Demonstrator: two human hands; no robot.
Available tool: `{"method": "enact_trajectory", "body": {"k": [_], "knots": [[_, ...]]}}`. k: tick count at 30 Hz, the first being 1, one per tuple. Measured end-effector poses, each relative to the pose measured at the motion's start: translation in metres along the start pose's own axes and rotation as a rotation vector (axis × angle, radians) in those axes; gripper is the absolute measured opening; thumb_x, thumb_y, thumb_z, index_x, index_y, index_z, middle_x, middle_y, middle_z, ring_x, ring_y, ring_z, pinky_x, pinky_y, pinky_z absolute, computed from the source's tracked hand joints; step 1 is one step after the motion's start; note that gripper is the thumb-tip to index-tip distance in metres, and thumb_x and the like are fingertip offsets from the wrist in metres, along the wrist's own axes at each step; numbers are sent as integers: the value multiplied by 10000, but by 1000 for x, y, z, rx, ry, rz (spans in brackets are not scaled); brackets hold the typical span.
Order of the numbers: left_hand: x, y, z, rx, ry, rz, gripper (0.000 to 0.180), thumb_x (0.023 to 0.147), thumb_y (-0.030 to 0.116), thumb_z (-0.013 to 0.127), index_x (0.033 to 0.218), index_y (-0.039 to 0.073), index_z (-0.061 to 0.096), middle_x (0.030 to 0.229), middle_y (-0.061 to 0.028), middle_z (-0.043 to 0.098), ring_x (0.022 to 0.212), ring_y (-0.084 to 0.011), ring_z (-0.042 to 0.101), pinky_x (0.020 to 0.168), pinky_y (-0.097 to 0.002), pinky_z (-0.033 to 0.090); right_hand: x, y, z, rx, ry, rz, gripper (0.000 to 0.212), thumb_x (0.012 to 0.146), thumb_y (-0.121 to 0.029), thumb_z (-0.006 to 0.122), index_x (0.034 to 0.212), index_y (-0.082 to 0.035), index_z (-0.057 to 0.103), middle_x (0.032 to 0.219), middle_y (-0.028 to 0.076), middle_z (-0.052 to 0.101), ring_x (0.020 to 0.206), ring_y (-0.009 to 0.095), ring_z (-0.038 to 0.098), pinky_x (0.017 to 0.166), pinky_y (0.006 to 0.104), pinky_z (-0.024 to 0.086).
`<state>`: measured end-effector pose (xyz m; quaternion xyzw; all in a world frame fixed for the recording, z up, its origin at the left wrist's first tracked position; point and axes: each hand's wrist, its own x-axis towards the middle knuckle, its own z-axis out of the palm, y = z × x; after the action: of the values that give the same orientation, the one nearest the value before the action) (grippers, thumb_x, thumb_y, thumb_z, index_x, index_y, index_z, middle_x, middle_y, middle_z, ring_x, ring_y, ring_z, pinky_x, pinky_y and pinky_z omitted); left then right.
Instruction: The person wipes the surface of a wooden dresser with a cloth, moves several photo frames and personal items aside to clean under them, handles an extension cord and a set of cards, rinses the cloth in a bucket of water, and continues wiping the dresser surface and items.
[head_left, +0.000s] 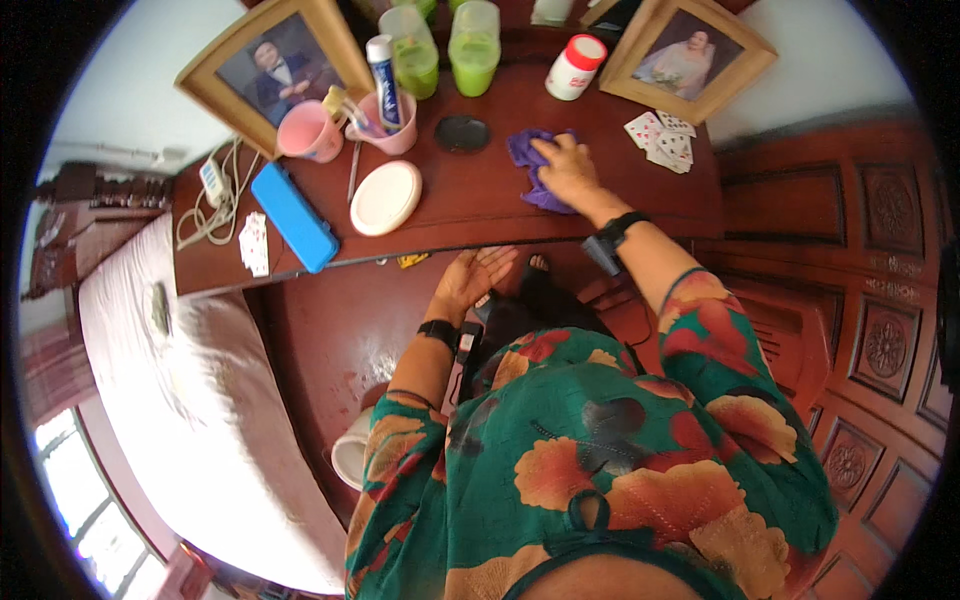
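The right hand (566,168) presses flat, fingers spread, on a purple cloth (530,160) on the wooden tabletop (470,205); the left hand (472,277) hangs open, palm up, below the edge.

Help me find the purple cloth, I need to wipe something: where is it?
The purple cloth lies under the right hand on the wooden tabletop, between the black dish and playing cards.
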<state>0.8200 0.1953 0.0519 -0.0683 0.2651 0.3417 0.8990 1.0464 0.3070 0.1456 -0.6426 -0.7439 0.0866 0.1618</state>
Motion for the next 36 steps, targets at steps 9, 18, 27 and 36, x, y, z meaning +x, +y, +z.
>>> {"method": "enact_trajectory", "body": {"k": [9, 18, 27, 36], "knots": [[-8, 2, -25, 103, 93, 188, 347, 1018, 319, 403, 1233, 83, 539, 1264, -105, 581, 1177, -250, 558, 983, -428, 483, -82, -105, 40, 145, -132, -567, 302, 722, -175, 617, 1021, -210, 647, 1015, 83, 550, 889, 337, 536, 724, 465, 481], [-35, 9, -2, 283, 168, -138, 273, 1023, 303, 451, 812, 146, 524, 675, 27, 458, 556, -92, 397, 517, -235, 353, -75, -10, -25, 380, -7, -104, 340, 739, -165, 613, 1074, -179, 669, 997, 127, 570, 939, 356, 572, 848, 452, 488], [-49, 29, 75, 280, -23, -56, 295, 1036, 302, 431, 818, 125, 521, 641, 58, 327, 500, -56, 266, 433, -185, 246, -56, 65, -38, 243, -195, 18, 559, 820, -225, 627, 1350, -108, 492, 1259, 199, 519, 1123, 402, 530, 988, 438, 440], [-11, 23, 133, 364, -6, 118, 207, 1025, 221, 458, 1072, 73, 596, 629, 61, 323, 507, -55, 294, 449, -186, 256, 12, 214, -136, 419, 508, 298, 287, 888, -218, 644, 1094, -21, 611, 1006, 133, 663, 917, 284, 635, 808, 390, 519]]}}
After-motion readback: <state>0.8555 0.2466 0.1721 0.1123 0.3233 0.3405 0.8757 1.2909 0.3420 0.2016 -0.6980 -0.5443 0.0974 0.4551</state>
